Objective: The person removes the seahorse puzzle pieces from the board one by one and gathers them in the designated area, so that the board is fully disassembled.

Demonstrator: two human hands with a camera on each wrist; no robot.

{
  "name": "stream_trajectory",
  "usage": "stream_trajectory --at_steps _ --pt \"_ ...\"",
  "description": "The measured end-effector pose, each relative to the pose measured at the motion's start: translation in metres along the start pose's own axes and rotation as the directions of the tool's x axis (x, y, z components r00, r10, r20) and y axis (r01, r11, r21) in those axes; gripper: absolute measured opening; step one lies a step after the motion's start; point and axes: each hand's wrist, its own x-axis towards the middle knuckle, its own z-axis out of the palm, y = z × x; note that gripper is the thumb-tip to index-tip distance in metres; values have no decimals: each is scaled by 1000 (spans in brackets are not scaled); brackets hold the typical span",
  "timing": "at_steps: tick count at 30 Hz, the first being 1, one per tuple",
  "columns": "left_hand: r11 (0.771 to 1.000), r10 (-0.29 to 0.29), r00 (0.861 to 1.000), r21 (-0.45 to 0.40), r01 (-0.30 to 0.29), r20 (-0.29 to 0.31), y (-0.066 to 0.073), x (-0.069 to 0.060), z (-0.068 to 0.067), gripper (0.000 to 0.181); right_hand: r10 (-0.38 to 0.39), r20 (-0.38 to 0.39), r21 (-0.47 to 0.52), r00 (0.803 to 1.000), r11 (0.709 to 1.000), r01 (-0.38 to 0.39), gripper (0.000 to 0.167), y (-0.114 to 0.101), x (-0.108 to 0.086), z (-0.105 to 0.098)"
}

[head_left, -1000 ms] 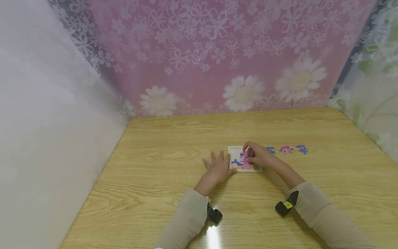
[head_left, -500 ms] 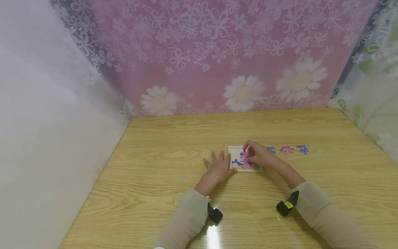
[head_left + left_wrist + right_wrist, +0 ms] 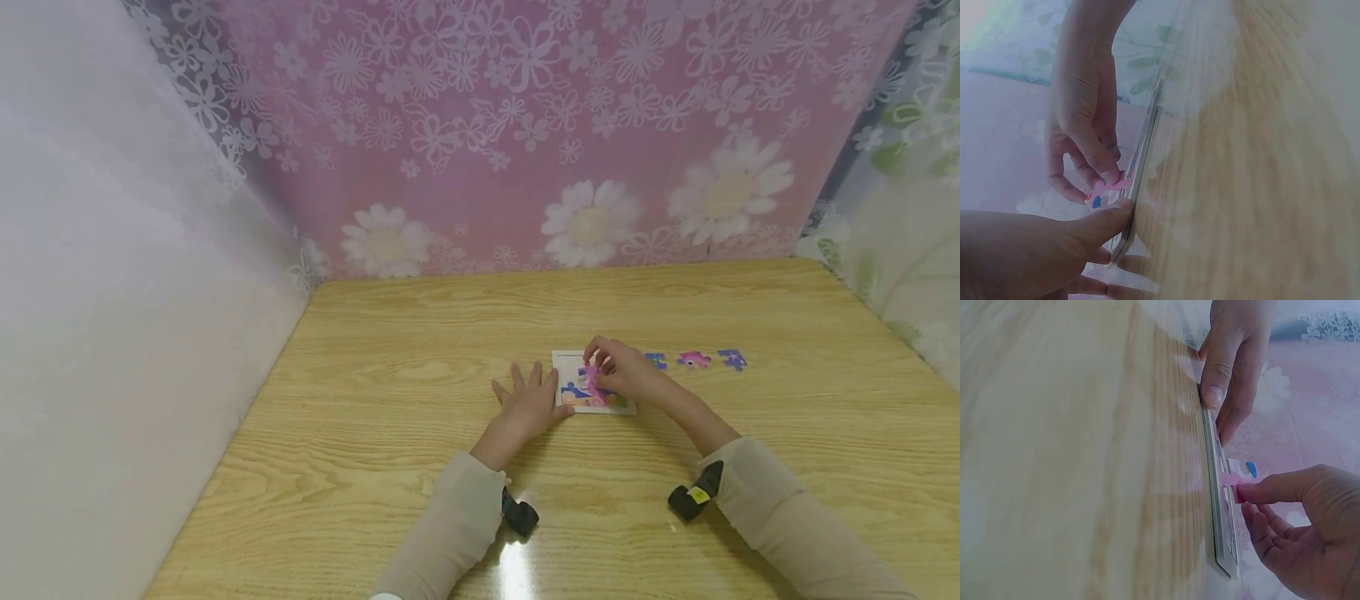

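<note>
A small jigsaw board point(image 3: 564, 360) with a white rim lies on the table, its lower part filled with blue, orange and green picture pieces. My left hand point(image 3: 527, 410) rests at its left edge, fingers spread over the table and thumb on the near corner. Above the board my right hand point(image 3: 632, 373) pinches a pink puzzle piece point(image 3: 589, 377) between thumb and fingers. In the right wrist view that pink piece point(image 3: 1230, 480) stands tilted up from the board, its lower edge at the surface. Part of the board is hidden under the right hand.
To the right of the board lie three loose puzzle pieces in a row: a blue-green piece point(image 3: 657, 361), a pink piece with an eye point(image 3: 695, 360) and a blue-purple piece point(image 3: 732, 360). A flowered pink curtain point(image 3: 480, 150) hangs behind the wooden table point(image 3: 390, 350).
The right hand shifts only slightly over the board, with the pink piece still pinched. The left hand keeps its place, and the loose pieces lie as before.
</note>
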Motion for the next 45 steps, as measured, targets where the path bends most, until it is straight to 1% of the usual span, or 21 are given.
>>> stream_trajectory --at_steps 7,13,19,26,33,41,45 --pt "1000 6 1000 2 -6 -1 0 -1 -1 69 17 -36 -20 999 1000 -18 25 -4 -1 1" --pt "1000 12 1000 3 -12 -7 0 -1 -1 69 -14 -49 -34 999 999 12 21 -4 -1 0" --pt "1000 10 1000 5 -10 -3 -1 -1 0 69 -35 -66 -30 997 999 33 20 -2 -3 -2" --pt "1000 6 1000 4 -6 5 -1 -1 0 70 7 -80 -25 997 1000 -9 18 0 -4 -8" --pt "1000 2 1000 6 -3 8 0 0 0 70 23 -84 -49 996 998 -27 16 1 -10 -20" --pt "1000 9 1000 -2 -9 7 -1 1 1 69 22 -86 -27 996 999 -24 16 2 -23 -39" --pt "1000 15 1000 -6 -15 10 -2 0 1 69 54 -68 -48 996 997 -57 15 5 -30 -49"
